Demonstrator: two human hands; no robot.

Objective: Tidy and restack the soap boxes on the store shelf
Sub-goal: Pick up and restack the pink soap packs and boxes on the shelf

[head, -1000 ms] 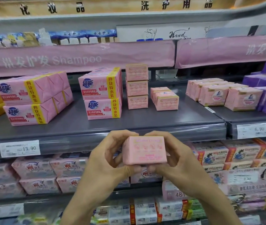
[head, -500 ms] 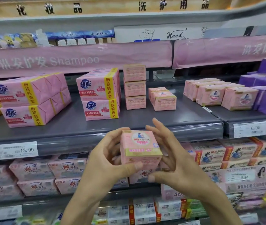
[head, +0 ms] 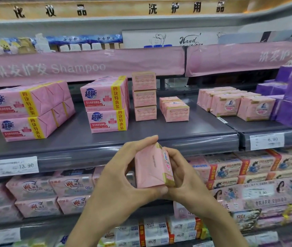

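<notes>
While left grip (head: pixel 123 180) and right grip (head: pixel 183 179) clasp it, the soap box (head: pixel 148 169) sits between.

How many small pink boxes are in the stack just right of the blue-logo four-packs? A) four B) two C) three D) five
C: the stack is three boxes high on the grey shelf; one more soap box is held by the left hand and right hand.

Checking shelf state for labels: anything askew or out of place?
Yes. The left bundle stack sits angled to the shelf edge, unlike the square-facing stack beside it. One soap box is off the shelf, gripped on end by the left hand and right hand.
</notes>
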